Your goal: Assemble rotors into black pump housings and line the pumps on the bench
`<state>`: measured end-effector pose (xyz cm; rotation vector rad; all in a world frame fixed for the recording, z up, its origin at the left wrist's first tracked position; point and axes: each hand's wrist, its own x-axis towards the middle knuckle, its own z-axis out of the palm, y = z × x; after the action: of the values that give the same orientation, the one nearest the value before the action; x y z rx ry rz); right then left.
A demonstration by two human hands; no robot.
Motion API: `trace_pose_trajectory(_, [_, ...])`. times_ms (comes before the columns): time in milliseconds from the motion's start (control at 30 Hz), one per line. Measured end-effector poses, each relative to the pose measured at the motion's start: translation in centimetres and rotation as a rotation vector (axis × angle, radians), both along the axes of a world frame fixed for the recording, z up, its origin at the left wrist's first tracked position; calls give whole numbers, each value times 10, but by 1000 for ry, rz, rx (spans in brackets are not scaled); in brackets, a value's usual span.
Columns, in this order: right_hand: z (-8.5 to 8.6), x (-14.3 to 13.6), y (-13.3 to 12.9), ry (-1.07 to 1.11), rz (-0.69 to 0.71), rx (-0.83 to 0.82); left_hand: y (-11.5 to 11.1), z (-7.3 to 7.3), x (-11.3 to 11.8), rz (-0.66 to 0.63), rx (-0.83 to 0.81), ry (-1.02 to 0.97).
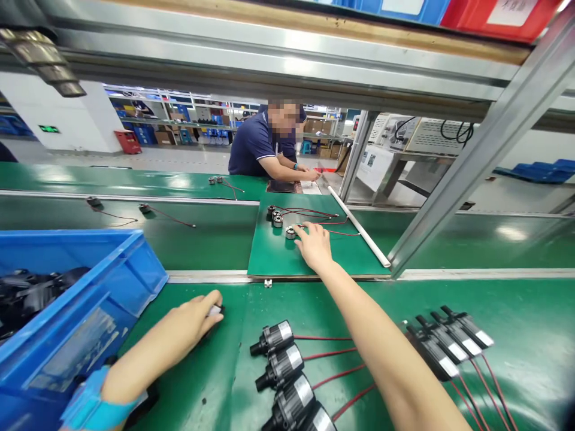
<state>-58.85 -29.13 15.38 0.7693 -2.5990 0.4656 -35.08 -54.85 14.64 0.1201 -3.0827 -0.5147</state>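
Note:
My right hand (315, 244) reaches over the raised green board (287, 260), its fingertips at a small round motor part (290, 233) with red wires. More such parts (277, 220) stand just to the left of it. On the left, my left hand (197, 317) is curled around a dark part with a pale label (215, 310), mostly hidden by the fingers, low over the green table. Between my arms lie several black pumps (287, 362) with silver labels and red wires. Several flatter black units (449, 344) with white labels sit right of my right arm.
A blue crate (130, 269) of black parts stands at the left. A white tube (359, 227) edges the board, beside a slanting metal post (467, 143). Metal shelf beams (287, 54) cross overhead. Small wired parts (144, 208) rest on the conveyor. A person (256, 140) works across the line.

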Motion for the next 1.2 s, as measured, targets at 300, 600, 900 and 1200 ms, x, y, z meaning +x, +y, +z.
trace_pose_trajectory(300, [3, -11, -17, 20, 53, 15, 86, -22, -43, -54, 415, 382])
trace_pose_trajectory(600, [29, 85, 26, -371, 593, -230, 92, -30, -35, -76, 707, 279])
trace_pose_trajectory(900, [34, 109, 16, -468, 656, -49, 88, -33, -35, -98, 795, 259])
trace_pose_trajectory(1200, [18, 108, 12, -503, 665, -153, 86, -36, -34, -118, 715, 352])
